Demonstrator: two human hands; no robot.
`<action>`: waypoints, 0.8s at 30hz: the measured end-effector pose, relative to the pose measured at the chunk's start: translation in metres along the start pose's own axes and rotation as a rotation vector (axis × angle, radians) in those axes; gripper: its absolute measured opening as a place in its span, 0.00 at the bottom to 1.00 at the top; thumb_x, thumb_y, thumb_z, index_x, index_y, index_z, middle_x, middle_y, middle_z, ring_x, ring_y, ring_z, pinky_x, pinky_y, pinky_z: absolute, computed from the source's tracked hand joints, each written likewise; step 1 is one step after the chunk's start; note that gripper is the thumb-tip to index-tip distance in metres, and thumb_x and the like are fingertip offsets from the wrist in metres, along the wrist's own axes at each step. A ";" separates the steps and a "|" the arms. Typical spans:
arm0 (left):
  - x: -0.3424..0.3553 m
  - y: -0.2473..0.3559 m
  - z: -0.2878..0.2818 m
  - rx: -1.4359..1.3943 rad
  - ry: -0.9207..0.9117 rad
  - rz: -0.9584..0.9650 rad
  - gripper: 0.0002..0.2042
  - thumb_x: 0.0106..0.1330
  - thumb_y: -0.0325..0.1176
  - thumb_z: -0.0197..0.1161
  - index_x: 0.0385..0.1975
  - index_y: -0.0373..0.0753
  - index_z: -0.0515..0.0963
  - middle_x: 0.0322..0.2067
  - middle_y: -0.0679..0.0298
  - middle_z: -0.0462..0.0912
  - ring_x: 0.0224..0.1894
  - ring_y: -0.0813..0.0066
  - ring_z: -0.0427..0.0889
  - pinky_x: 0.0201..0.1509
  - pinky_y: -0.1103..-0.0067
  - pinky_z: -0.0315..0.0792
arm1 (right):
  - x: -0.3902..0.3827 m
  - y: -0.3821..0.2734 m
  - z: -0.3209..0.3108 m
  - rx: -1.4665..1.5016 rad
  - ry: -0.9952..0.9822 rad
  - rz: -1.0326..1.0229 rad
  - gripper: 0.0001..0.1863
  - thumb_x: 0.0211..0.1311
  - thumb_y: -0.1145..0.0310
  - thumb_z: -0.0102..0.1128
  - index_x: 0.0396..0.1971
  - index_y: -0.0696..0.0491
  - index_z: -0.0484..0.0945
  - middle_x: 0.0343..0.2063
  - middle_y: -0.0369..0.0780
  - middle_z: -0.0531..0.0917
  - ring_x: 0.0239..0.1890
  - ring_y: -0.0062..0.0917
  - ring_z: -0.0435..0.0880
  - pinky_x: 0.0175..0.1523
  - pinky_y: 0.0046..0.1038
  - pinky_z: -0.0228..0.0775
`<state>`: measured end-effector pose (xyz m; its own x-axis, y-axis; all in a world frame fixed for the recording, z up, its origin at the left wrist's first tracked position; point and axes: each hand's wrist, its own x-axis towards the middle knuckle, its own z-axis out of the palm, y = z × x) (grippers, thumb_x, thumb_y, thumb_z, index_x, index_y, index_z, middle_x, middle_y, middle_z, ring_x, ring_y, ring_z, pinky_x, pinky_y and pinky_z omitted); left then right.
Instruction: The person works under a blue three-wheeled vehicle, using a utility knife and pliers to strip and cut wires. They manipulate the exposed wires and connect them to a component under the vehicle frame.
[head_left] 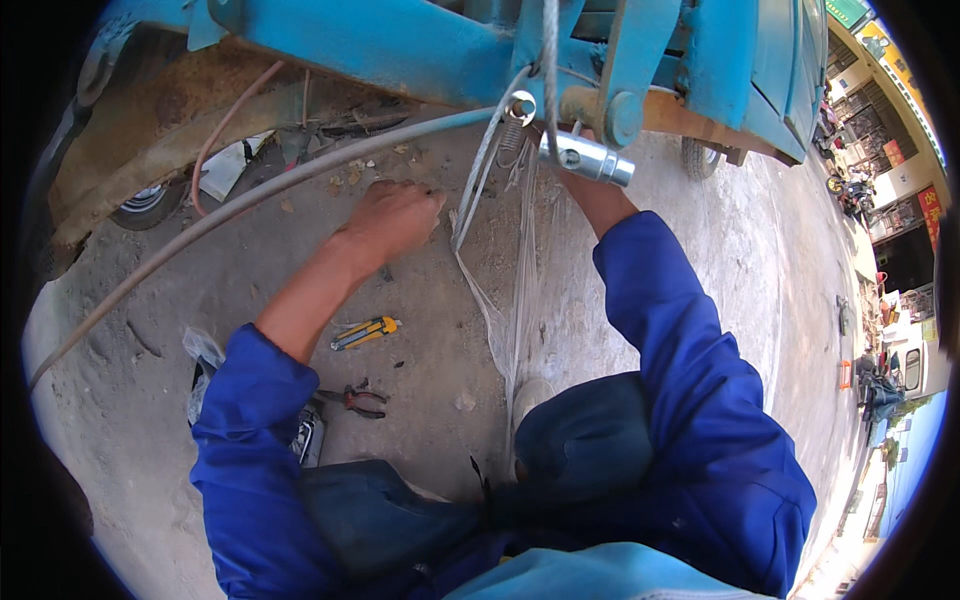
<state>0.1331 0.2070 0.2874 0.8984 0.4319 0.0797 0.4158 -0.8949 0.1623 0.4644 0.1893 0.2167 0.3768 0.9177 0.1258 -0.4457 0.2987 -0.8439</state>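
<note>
My left hand (398, 215) is closed in a loose fist above the ground, left of the hanging strands; whatever its fingers hold, if anything, is hidden. My right hand (585, 190) reaches up beneath the blue metal frame (400, 55), its fingers out of sight behind a shiny silver metal cylinder (590, 160) with a hole in its side. A steel cable (551, 70) runs down close to the cylinder. Beside it hang a coil spring (513, 135) and a pale looped cord (475, 190). Thin clear plastic film (522, 270) trails from there to the ground.
A yellow utility knife (366, 333) and red-handled pliers (358, 399) lie on the dusty concrete. A clear plastic bag (203, 350) sits by my left sleeve. A grey hose (270, 187) arcs across the left. Wheels show under the machine; parked vehicles stand far right.
</note>
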 end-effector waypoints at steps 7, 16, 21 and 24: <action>-0.040 -0.026 0.017 0.039 -0.067 -0.049 0.09 0.64 0.29 0.59 0.40 0.34 0.80 0.37 0.49 0.86 0.45 0.48 0.85 0.50 0.57 0.78 | 0.007 0.033 -0.009 -0.029 0.506 0.513 0.28 0.72 0.42 0.49 0.64 0.44 0.71 0.54 0.49 0.80 0.61 0.46 0.74 0.68 0.57 0.64; -0.067 -0.053 0.021 -0.031 -0.187 -0.151 0.10 0.65 0.33 0.61 0.38 0.35 0.83 0.37 0.49 0.87 0.42 0.47 0.87 0.45 0.56 0.79 | 0.015 0.031 -0.023 -0.134 0.548 0.441 0.28 0.76 0.47 0.45 0.66 0.49 0.68 0.64 0.45 0.74 0.67 0.45 0.71 0.70 0.54 0.63; -0.073 -0.057 0.018 -0.036 -0.279 -0.164 0.10 0.64 0.34 0.62 0.38 0.35 0.83 0.36 0.49 0.87 0.41 0.47 0.87 0.43 0.56 0.80 | 0.016 0.013 0.004 0.274 0.000 0.117 0.31 0.78 0.49 0.42 0.69 0.57 0.64 0.69 0.48 0.68 0.70 0.44 0.66 0.74 0.48 0.58; -0.078 -0.063 0.015 -0.056 -0.313 -0.187 0.10 0.63 0.33 0.62 0.38 0.35 0.84 0.37 0.49 0.87 0.42 0.47 0.87 0.43 0.57 0.80 | 0.001 0.013 0.012 -0.365 0.328 0.338 0.34 0.76 0.45 0.42 0.71 0.54 0.62 0.71 0.45 0.65 0.71 0.43 0.65 0.73 0.51 0.57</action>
<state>0.0390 0.2284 0.2557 0.8111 0.5239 -0.2602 0.5761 -0.7926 0.2000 0.4492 0.1970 0.2122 0.5193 0.8003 -0.2997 -0.2987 -0.1586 -0.9411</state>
